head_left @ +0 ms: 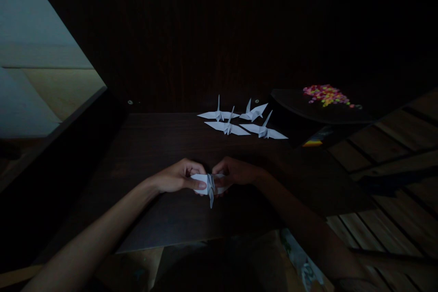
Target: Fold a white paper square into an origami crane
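Between my two hands is a white origami crane (211,186), with a narrow folded point hanging toward me. My left hand (179,176) grips its left wing, thumb on top and fingers curled beneath. On the other side my right hand (236,172) is closed on the right wing; shadow hides part of those fingers. Beyond my hands, several finished-looking white paper cranes stand with wings spread: one at back left (219,115), one at back right (255,112), one at front left (227,127) and one at front right (264,131).
The dark wooden desk (153,141) has a tall back panel (188,32) and a raised left side (51,137). A curved shelf (290,102) at right bears a heap of small pink and yellow pieces (326,95). Wooden slats (393,232) lie at lower right.
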### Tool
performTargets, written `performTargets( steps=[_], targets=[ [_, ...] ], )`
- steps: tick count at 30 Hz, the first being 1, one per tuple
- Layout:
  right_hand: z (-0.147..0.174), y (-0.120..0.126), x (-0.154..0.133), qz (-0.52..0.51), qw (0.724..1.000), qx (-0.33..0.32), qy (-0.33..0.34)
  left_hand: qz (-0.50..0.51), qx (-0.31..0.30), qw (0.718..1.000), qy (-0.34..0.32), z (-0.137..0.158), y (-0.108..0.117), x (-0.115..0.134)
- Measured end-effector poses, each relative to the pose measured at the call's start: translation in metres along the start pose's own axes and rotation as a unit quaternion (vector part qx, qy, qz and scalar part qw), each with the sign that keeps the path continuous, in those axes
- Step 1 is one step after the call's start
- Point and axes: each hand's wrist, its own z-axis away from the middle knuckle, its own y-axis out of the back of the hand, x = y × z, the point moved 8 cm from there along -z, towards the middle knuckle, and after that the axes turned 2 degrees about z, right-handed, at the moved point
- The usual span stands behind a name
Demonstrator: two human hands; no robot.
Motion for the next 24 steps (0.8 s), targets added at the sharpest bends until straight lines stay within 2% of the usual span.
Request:
performTargets(
  steps=[9,24],
  targets=[
    [-0.002,0.002,-0.011,0.049,0.997,0.014,0.053,0.014,-0.009,1.0,-0.021,-0.002,0.0,0.004],
    [-0.002,0.001,-0.009,0.005,0.998,0.004,0.065,0.061,-0.041,0.997,-0.025,0.0,-0.006,0.005]
  ],
)
